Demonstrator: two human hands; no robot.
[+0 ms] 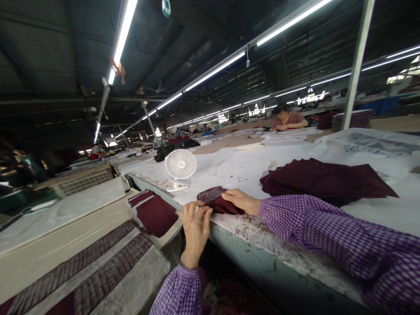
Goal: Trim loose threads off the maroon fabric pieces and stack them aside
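Observation:
A small folded fabric piece (211,195), speckled grey-maroon on one face and plain maroon on the other, rests at the table's near edge. My right hand (241,201) grips it from the right, thumb on top. At its left corner my left hand (196,223) has thumb and fingers drawn together in a pinch on the fabric's edge; the fingertips partly hide what lies between them. To the right, a loose stack of maroon cloth panels (323,177) is spread on the white-covered table (226,164).
A white desk fan (180,164) stands just beyond my left hand. On the lower side table (98,205) lie a maroon fabric pile (156,215) and rows of overlapping speckled pieces (111,267). Across the table a person (290,119) leans forward. A metal post (359,65) rises at right.

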